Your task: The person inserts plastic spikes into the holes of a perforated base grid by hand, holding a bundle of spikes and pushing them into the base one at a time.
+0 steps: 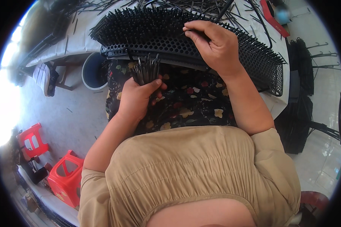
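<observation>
My left hand (138,94) is closed around an upright bunch of thin black strips (146,70), held above my lap. Over the long black mesh rack (155,50), my right hand (218,45) pinches with thumb and forefinger what looks like one thin black strip, mostly hidden by the fingers. Many black strips (140,26) stand upright, packed densely in the rack's holes, thickest on its left and middle. Toward the rack's right end (277,77) the strips are shorter and sparser.
Loose black strips (193,5) lie scattered on the white-covered table (85,34). A blue-grey bucket (88,75) stands below the table's left part. Red plastic stools (66,178) are at lower left. Black hooked racks (301,68) stand at right, near a red box (273,19).
</observation>
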Motion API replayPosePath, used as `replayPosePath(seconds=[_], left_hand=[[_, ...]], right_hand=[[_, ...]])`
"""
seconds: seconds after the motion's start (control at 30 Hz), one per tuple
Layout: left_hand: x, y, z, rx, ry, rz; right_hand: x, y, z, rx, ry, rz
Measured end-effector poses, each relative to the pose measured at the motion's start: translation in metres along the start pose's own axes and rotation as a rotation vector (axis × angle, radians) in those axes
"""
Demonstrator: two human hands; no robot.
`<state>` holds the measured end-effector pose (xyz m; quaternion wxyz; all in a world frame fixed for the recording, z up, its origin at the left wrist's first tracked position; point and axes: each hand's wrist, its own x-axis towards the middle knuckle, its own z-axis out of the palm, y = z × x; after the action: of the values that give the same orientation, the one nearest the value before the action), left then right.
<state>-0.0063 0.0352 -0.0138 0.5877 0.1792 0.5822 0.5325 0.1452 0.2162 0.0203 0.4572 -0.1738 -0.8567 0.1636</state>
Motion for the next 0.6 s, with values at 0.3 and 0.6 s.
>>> replayPosePath(seconds=[0.3,0.6], left_hand=[[-0.001,0.000,0.000,0.000,0.018,-0.010],[0.002,-0.003,0.000,-0.075,-0.007,0.018]], right_hand=[[0.016,0.021,0.010,-0.202,-0.175,-0.167],[0.026,0.007,0.008,-0.223,-0.276,-0.164]])
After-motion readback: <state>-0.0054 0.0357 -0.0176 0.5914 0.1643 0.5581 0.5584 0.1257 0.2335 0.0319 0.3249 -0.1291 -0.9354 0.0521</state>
